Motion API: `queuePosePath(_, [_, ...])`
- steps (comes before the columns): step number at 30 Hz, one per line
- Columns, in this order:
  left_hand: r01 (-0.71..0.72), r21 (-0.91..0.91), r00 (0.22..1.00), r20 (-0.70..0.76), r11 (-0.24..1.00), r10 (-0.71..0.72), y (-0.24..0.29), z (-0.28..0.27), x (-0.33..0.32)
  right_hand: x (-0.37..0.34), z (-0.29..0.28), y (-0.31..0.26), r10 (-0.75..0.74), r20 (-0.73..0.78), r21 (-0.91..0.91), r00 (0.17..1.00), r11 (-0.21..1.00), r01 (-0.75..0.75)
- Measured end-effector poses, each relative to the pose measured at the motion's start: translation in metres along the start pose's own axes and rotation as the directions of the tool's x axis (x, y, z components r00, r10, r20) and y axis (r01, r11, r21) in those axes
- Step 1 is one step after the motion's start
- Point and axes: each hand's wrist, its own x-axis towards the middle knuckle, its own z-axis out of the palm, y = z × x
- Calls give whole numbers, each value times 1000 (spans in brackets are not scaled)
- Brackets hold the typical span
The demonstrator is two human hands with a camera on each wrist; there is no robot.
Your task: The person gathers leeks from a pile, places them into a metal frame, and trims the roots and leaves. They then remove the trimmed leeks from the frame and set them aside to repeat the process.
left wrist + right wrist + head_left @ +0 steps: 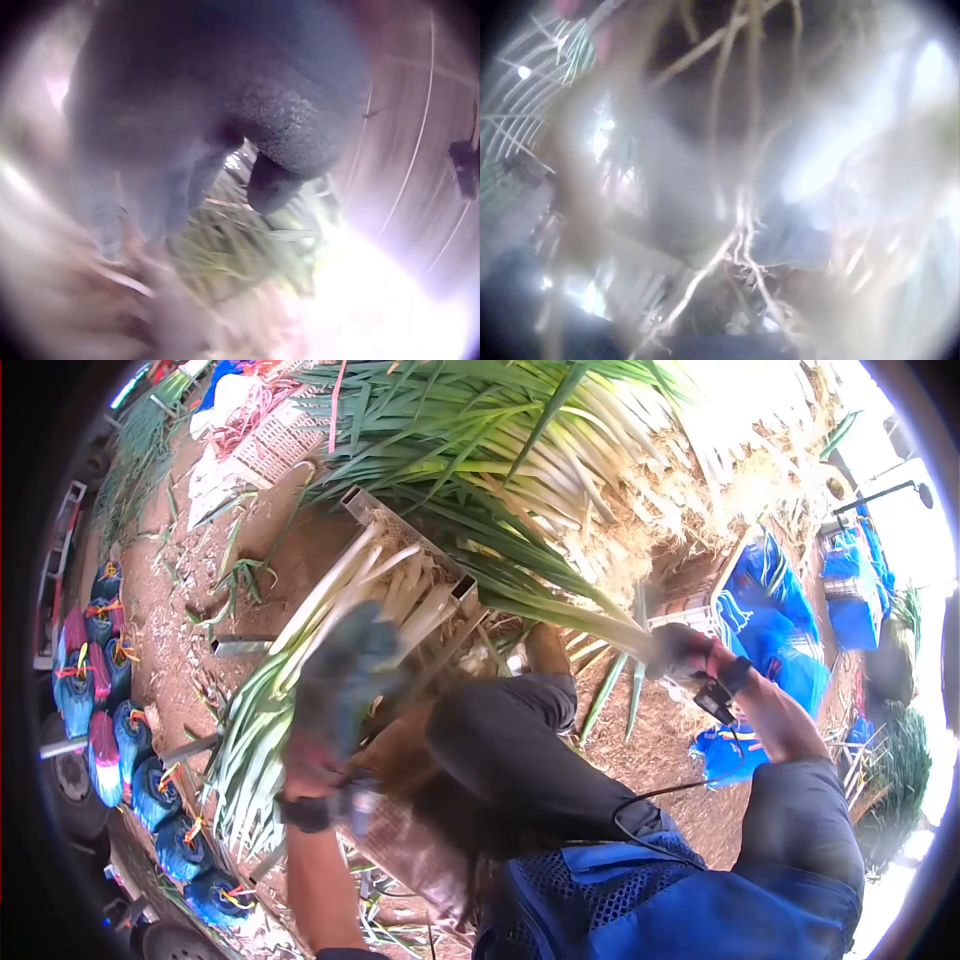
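The right hand [685, 652], in a dark glove, grips long, smooth leeks [600, 618] near their pale, stringy-rooted ends; its grip is closed round the stalks. Their long axis slants across the head view, roots at the hand, flat green leaves toward the upper left, beside the large leek pile [480, 420]. The gloved left hand [345, 680] blurs over the leek bundle [260, 705] by the square-tubed metal frame [415, 545]; how wide its grip is, I cannot tell.

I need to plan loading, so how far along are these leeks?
Partway, I'd judge. The tied blue bundles look finished, contents unclear. A smaller batch lies by the metal frame, the left hand blurred over it; the right hand grips leeks near the root end. The large pile, roots showing, looks left to do.
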Motion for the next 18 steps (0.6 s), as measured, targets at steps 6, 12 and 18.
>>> queuePosePath(6, [544,-354,814,444,761,-375,-75,196,-45,-139,-3,-38,-25,43,577,999,817,-4])
queuePosePath(12, [579,-651,811,400,491,-426,-141,252,-17,-231,1,-55,-26,181,683,983,722,-107])
queuePosePath(18, [214,-902,970,151,374,-190,-146,276,8,-284,15,-48,-74,197,676,978,733,-81])
